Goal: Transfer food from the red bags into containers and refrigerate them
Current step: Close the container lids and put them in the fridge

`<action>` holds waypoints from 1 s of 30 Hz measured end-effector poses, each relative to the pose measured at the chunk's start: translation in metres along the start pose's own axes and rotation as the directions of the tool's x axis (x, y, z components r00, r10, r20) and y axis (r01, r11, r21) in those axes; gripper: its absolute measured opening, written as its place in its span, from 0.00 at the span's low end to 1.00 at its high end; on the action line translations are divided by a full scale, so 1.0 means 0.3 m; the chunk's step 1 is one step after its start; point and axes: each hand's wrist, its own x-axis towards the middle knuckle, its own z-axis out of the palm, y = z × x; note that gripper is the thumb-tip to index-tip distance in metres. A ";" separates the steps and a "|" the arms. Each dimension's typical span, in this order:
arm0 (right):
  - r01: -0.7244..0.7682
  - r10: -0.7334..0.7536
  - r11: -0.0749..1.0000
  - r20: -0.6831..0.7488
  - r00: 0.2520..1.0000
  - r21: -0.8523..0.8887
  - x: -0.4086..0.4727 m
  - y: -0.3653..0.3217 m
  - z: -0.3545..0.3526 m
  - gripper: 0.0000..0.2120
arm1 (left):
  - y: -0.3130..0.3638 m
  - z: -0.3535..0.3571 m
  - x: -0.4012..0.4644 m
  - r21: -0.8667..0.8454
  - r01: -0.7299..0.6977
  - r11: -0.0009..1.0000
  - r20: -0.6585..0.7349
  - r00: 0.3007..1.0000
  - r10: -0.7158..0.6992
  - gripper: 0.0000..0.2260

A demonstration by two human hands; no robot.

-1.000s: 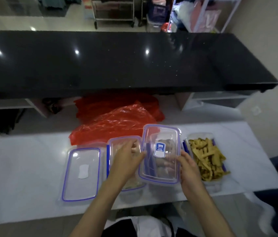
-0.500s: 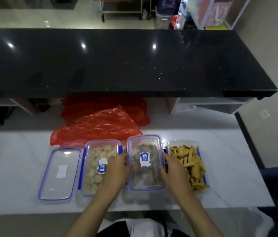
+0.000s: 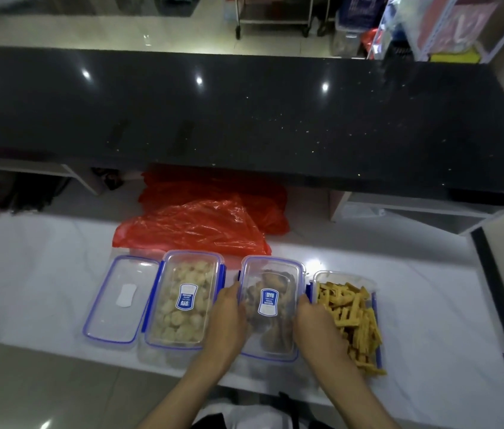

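Three clear containers stand in a row on the white marble counter [image 3: 43, 292]. The left container [image 3: 182, 305] holds pale round pieces under a blue-rimmed lid. The middle container [image 3: 270, 305] holds brown pieces and has its lid laid on top. My left hand [image 3: 229, 320] presses on the lid's left edge and my right hand [image 3: 315, 323] on its right edge, over the blue clips. The right container [image 3: 349, 317] of yellow strips is uncovered. A loose lid [image 3: 120, 298] lies at the far left. Crumpled red bags [image 3: 201, 224] lie behind the row.
A black stone bar top [image 3: 244, 119] overhangs the back of the counter, with white shelving [image 3: 399, 209] under it at the right. A trolley and storage racks stand on the floor beyond. The counter's near edge runs just below the containers.
The lid I held tilted above the middle container a second ago now lies flat on it, and both hands have come down onto its long edges.
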 end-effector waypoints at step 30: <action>-0.109 0.032 0.743 0.128 0.991 0.661 -0.008 -0.049 0.036 0.35 | -0.191 -0.046 0.084 -0.352 0.221 0.909 0.235 0.962 -0.143 0.26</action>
